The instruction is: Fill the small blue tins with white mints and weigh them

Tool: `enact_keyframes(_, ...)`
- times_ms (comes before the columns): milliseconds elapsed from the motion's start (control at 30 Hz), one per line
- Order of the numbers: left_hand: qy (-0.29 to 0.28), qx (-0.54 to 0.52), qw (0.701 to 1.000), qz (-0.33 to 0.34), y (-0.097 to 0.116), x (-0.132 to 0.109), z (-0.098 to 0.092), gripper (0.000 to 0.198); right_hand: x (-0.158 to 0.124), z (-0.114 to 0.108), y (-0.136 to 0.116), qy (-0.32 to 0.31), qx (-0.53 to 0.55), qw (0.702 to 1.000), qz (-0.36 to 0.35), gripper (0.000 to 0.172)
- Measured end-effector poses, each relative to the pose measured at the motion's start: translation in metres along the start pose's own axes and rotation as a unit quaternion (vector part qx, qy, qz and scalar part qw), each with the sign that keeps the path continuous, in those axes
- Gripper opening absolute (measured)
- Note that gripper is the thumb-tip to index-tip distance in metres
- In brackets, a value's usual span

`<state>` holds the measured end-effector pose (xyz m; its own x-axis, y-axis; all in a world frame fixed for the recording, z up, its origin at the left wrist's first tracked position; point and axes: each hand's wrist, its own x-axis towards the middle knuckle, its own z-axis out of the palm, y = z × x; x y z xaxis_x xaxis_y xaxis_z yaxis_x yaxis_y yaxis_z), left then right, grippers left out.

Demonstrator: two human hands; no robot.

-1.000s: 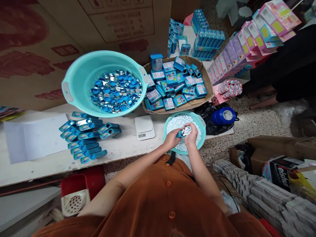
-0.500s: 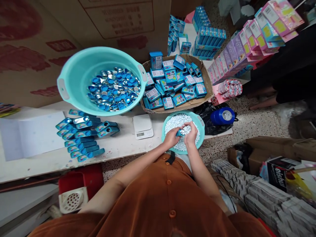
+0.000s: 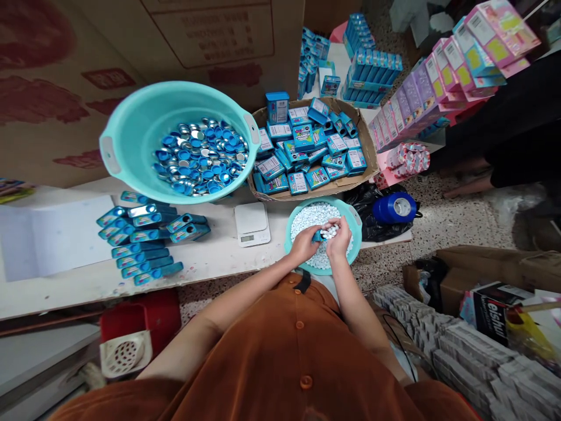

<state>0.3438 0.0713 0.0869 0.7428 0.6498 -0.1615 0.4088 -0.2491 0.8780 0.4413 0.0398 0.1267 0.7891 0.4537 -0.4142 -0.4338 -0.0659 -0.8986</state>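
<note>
My left hand (image 3: pixel 305 244) is closed around a small blue tin (image 3: pixel 317 235), most of it hidden by the fingers. Cupped beside the tin's end, my right hand (image 3: pixel 339 238) holds a heap of white candies (image 3: pixel 328 231). Both hands are over a small turquoise basin (image 3: pixel 357 229) filled with white candies (image 3: pixel 314 216). Left of the basin lies a white digital scale (image 3: pixel 252 219). Behind it, a cut-down cardboard box (image 3: pixel 371 153) holds many blue tins (image 3: pixel 302 137).
A large turquoise tub (image 3: pixel 131 169) holds blue and silver caps (image 3: pixel 205 155). Open-topped blue tins (image 3: pixel 144 234) stand grouped on the white table (image 3: pixel 219 254). A blue tape roll (image 3: pixel 394 207) rests on a black bag (image 3: pixel 366 204). Pink boxes (image 3: pixel 438 70) are stacked at right, near another person's arm (image 3: pixel 467 181).
The right-hand fingers have opened slightly, so more white candies show in the palm beside the tin. The left hand stays around the tin. The whole view has shifted a little.
</note>
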Motion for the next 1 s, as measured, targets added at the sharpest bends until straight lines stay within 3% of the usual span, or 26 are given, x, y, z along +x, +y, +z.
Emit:
enact_keyframes(167, -0.002, 0.006, 1.000, 0.005, 0.003, 0.001, 0.001, 0.055, 0.000, 0.000, -0.003, 0.008, 0.037, 0.999, -0.029, 0.039)
enact_keyframes(733, 0.032, -0.021, 0.999, -0.005, 0.007, 0.001, 0.005, 0.056, -0.003, 0.000, -0.009, -0.007, 0.001, 0.999, -0.042, 0.047)
enact_keyframes(900, 0.000, -0.015, 1.000, 0.022, 0.008, -0.001, 0.010, 0.051, -0.001, -0.003, -0.008, 0.010, 0.026, 0.999, -0.033, 0.048)
enact_keyframes(1000, 0.023, -0.032, 0.999, 0.005, 0.005, -0.001, 0.015, 0.052, -0.003, -0.003, -0.010, -0.012, 0.024, 0.999, -0.024, 0.047)
